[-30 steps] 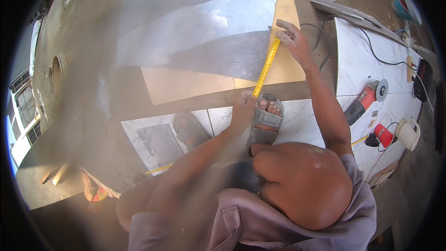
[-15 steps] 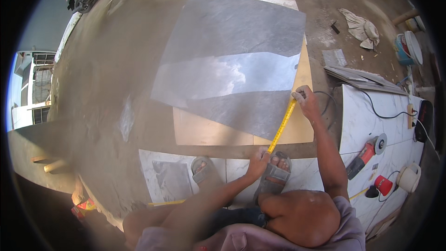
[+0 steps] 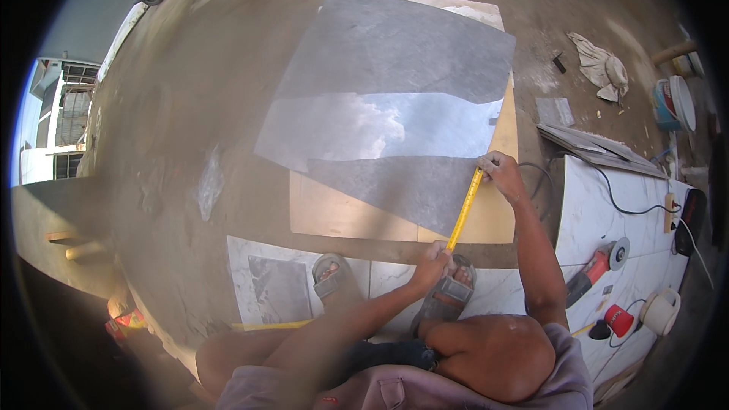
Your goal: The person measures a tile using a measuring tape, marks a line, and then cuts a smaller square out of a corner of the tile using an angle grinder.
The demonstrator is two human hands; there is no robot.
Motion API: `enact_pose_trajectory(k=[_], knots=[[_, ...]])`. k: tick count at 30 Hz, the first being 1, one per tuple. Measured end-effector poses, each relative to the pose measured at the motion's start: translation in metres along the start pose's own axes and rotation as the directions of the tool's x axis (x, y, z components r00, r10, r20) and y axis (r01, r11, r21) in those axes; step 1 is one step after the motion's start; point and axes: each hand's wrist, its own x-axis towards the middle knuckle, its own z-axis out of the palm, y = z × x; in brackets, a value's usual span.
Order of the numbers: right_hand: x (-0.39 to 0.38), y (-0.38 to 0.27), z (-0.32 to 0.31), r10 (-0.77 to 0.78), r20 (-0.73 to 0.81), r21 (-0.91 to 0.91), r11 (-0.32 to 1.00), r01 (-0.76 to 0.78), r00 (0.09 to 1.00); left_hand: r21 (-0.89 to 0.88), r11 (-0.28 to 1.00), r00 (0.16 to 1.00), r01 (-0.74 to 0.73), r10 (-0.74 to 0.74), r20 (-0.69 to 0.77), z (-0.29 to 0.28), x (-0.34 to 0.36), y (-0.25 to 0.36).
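Right of centre in the frame, the right hand [image 3: 501, 172] pinches a yellow measuring tape [image 3: 465, 206] between its fingers; lower down, the left hand's [image 3: 430, 267] fingers pinch it too. The tape slants beside a glossy grey tile [image 3: 391, 110] at upper centre.

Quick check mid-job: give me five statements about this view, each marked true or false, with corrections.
1. The left hand and the right hand both hold the yellow metal measuring tape. True.
2. The large, glossy grey flat sheet shows a reflection of cloudy sky. True.
3. The red-and-black angle grinder rests on that sheet. False: the grinder lies on the white marbled tiles at the right.
4. Both of the person's feet are bare. False: they wear grey strapped sandals.
5. A crumpled off-white cloth lies on the ground at the upper right. True.
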Motion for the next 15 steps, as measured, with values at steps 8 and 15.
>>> enact_pose_trajectory(k=[8,15], knots=[[-0.014,0.015,-0.007,-0.270,0.019,-0.287,0.921,0.264,0.963,-0.008,0.999,0.995,-0.051,0.050,-0.087,-0.005,0.005,-0.008],[-0.022,0.026,-0.006,-0.515,-0.016,-0.537,0.728,0.427,0.857,0.083,0.995,0.985,-0.049,0.062,-0.163,0.008,0.018,-0.015]])
